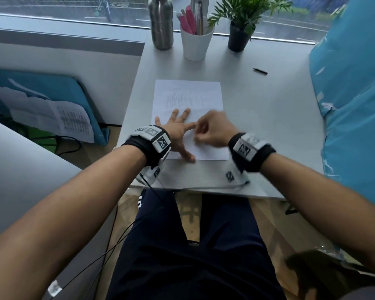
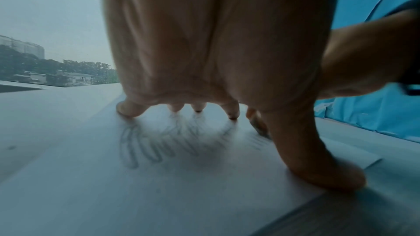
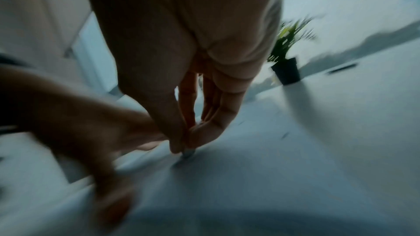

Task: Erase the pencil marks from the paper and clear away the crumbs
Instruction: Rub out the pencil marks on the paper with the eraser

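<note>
**Fingertips pinched on the eraser, marks lying ahead**

Fingertips (image 3: 181, 143) of my right hand (image 1: 212, 131) clamp a small eraser (image 3: 187, 154) against the paper (image 1: 188, 87) (blurred, likely mid-rub). My left hand (image 1: 178, 131) lies just beside it, fingers spread flat, pinning the sheet. Remaining pencil marks (image 1: 182, 98) lie beyond both hands, strokes running away from me. Farther back, a white cup (image 1: 195, 44) holds pens.

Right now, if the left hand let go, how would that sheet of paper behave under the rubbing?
The paper looks thin and flat, so it would probably slide or crumple. The left hand presses it with spread fingers, likely for that reason. The right hand pinches something small, probably an eraser, against it.
</note>
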Demonstrator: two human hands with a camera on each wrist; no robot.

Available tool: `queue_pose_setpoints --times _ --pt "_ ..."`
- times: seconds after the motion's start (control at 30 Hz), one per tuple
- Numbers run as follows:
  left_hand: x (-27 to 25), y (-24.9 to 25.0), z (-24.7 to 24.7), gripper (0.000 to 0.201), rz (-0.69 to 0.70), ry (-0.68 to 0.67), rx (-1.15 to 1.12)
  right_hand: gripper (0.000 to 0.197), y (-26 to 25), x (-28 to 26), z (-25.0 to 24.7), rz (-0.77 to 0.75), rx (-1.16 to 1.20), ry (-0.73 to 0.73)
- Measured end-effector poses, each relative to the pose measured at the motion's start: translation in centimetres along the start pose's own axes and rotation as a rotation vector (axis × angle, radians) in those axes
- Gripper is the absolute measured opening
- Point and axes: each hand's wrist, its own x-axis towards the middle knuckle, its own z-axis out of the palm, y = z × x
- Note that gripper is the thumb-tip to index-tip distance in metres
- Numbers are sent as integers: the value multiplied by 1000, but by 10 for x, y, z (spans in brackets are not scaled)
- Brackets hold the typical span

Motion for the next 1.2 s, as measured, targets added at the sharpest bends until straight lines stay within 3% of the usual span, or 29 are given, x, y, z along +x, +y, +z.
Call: queue_pose_setpoints --times 0.07,0.2,0.33,0.47,0.6,0.7,0.77,0.87,0.9,1.03,1.13,1.2 --pt "0 -1 2 129 0 2 10 8 -3 -4 4 -49 0 -67" --pt "1 2 3 129 -13 6 0 11 14 14 -19 106 22 146" --pt "3 2 4 131 -24 5 9 3 -8 -10 7 -63 0 -98" --pt "0 4 4 130 -22 7 -8 10 16 11 -23 97 -8 139" --pt "4 2 4 133 -24 5 8 8 -7 -15 7 -84 -21 -87" --pt "1 3 5 131 -25 -6 3 12 17 3 -18 75 24 75" --pt "0 4 4 130 -28 5 4 9 21 4 -21 86 19 120" --pt "3 4 4 133 -23 5 13 4 -1 -20 3 -96 5 -84" --pt "3 4 4 132 -21 2 15 5 0 -19 2 -91 1 -98" --pt "1 6 4 131 -32 3 2 10 25 8 -28 98 10 116" --pt "3 5 5 133 -25 8 2 6 4 -12 -3 -67 -29 -39" --pt "2 4 6 132 -21 2 6 6 4 -14 -2 -68 -32 -86"
